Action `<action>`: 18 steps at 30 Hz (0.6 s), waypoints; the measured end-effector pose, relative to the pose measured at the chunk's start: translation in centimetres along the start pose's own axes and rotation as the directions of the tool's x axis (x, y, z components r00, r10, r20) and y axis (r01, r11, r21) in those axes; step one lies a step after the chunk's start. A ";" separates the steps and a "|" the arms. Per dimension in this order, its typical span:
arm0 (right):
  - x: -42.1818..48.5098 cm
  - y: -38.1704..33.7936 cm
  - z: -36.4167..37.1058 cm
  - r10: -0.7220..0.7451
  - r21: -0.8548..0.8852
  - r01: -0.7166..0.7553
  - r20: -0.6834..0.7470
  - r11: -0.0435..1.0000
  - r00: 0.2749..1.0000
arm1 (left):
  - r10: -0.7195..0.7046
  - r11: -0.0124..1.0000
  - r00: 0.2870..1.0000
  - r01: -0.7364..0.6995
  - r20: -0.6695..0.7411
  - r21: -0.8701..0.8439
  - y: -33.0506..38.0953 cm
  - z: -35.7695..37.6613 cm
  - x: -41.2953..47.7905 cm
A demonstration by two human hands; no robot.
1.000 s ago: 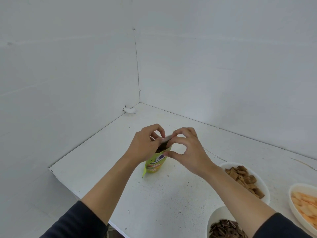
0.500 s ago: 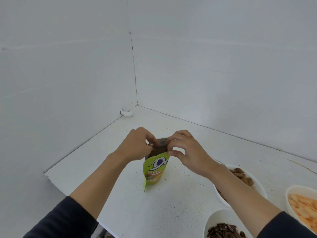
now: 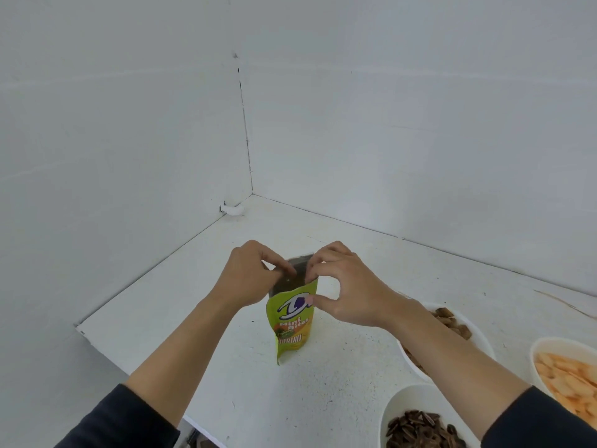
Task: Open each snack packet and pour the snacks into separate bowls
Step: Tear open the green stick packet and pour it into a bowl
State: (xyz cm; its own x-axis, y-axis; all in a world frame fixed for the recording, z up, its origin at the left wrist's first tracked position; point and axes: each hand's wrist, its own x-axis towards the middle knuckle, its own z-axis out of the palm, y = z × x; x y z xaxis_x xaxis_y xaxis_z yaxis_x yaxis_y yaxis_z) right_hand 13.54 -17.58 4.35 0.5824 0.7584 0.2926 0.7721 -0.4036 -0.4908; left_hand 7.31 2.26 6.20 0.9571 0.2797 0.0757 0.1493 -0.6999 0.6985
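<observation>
Bare table (image 3: 200,318) left of the packet (image 3: 292,324); three bowls (image 3: 481,341) crowd its right.

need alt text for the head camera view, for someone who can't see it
A person's left hand and right hand pinch the top of an upright green snack packet over a white table in a white-walled corner. To the right are three white bowls: a bowl of brown pieces, a bowl of dark striped seeds and a bowl of pale orange pieces.
</observation>
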 end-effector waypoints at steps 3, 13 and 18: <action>-0.1 -0.2 0.6 0.105 0.105 -0.099 -0.051 0.990 0.993 | -0.028 1.000 0.998 0.028 -0.053 0.004 -0.2 0.3 0.1; -0.8 -0.2 0.1 0.274 0.302 -0.245 -0.056 0.921 0.960 | -0.019 0.992 0.993 0.004 -0.118 -0.128 -0.4 0.3 -0.6; -0.7 -0.6 1.0 0.299 0.273 -0.281 -0.025 0.920 0.954 | 0.060 0.995 0.997 -0.055 0.057 -0.080 0.3 0.3 -1.3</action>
State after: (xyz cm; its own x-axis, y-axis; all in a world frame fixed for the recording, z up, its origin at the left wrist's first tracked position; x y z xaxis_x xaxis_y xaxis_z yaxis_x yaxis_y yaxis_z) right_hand 12.44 -17.36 3.60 0.7928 0.5901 0.1525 0.4771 -0.4452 -0.7577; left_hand 6.19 1.46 6.09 0.9769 0.1995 0.0768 0.0759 -0.6595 0.7479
